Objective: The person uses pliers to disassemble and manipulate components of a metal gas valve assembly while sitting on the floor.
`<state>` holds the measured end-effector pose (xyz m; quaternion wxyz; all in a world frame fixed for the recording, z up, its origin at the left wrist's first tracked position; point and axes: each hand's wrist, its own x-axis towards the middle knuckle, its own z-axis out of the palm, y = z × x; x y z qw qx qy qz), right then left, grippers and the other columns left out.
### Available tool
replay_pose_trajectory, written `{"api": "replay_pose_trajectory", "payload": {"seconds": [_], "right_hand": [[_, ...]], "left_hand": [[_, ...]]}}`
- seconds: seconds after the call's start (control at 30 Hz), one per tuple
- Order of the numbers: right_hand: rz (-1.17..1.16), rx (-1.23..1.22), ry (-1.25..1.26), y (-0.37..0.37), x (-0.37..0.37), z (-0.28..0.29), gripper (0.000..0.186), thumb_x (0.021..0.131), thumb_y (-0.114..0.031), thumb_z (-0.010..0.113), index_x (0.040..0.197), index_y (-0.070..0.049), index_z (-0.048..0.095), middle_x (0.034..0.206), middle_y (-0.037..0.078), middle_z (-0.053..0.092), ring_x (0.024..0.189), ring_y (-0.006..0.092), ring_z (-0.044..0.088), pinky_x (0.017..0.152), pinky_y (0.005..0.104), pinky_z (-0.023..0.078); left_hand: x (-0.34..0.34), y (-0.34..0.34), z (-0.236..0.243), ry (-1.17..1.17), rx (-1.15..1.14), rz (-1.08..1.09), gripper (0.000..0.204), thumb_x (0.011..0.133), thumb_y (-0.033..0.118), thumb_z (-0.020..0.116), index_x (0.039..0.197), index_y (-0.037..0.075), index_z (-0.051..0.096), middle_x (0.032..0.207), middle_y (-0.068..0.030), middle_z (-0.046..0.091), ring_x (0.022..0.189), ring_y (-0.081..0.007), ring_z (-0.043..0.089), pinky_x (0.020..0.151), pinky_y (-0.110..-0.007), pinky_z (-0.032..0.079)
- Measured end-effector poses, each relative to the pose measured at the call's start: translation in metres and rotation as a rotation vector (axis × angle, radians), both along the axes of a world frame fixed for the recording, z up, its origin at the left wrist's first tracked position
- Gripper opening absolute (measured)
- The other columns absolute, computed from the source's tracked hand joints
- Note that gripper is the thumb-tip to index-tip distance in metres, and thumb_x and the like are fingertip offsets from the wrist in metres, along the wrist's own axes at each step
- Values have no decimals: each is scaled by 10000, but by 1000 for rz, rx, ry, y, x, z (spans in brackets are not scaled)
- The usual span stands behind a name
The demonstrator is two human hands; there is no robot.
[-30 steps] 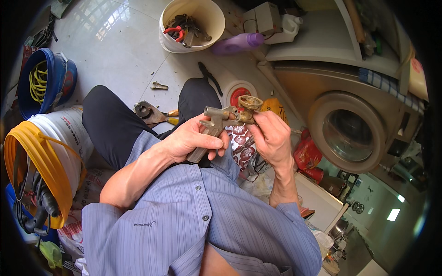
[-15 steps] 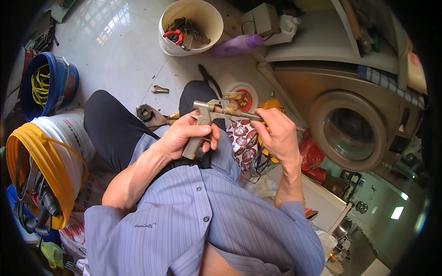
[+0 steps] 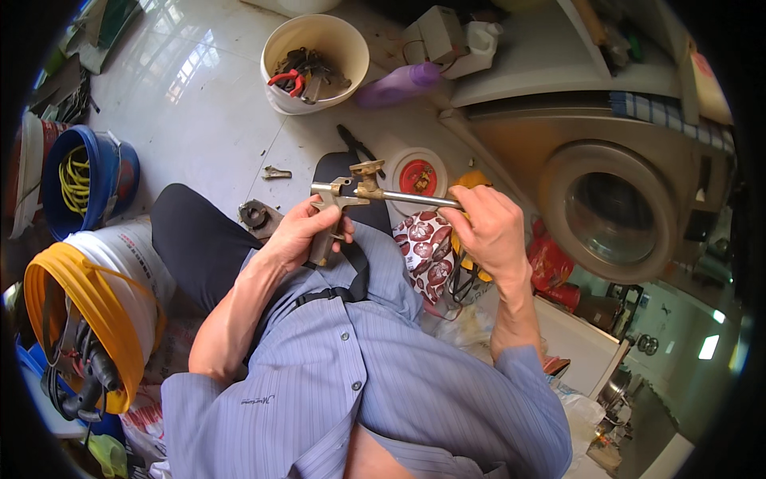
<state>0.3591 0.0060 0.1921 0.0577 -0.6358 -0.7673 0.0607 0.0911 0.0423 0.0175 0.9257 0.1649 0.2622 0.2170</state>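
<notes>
Holding the gun [image 3: 329, 194] level over the lap [image 3: 381, 249], the left hand [image 3: 299, 227] has fingers curled round its grip [image 3: 321, 249]; the right hand [image 3: 491, 227] pinches the far end of the tube [image 3: 419, 199]. Should that pinch slip, the gun's front could dip or twist.

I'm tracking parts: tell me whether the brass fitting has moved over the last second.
Yes, leftward: the brass fitting now appears left of the red-and-white disc; earlier it overlapped that disc's right side.
</notes>
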Motion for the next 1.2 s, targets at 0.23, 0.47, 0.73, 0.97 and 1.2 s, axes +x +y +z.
{"api": "replay_pose_trajectory", "payload": {"seconds": [0.23,0.47,0.73,0.97,1.2], "right_hand": [[248,234,371,-17,-58,1,244,742,-121,807,931,-30,682,849,78,658,759,261,650,687,389,520],[-532,-175,1325,-30,-34,-26,458,945,-167,746,1325,12,566,900,50,660,741,82,619,695,231,516],[-457,-157,1362,-21,-19,-27,228,1017,-155,639,1162,21,645,796,56,668,649,89,598,611,210,493],[-354,-152,797,-9,24,-31,130,925,-85,699,1021,-1,729,796,86,698,665,143,639,613,257,495],[131,37,-20,5,22,-51,249,848,-248,762,744,-86,604,699,88,555,685,302,594,603,434,477]], "left_hand": [[12,-8,-35,372,-62,6,470,1003,522,592,1015,52,573,621,-77,625,407,-155,527,391,-273,420],[12,-11,-49,337,-100,-53,507,988,559,594,879,64,574,594,-68,611,388,-168,519,370,-291,414],[8,-8,-44,361,25,78,416,1003,494,605,1036,82,567,646,-57,636,419,-142,535,401,-261,427],[-4,-5,-27,363,90,164,321,972,322,704,1081,70,539,713,-77,653,510,-121,580,487,-242,488],[-9,-13,-28,218,63,132,318,986,321,691,1111,68,543,778,-72,657,589,-138,607,565,-264,521]]}}
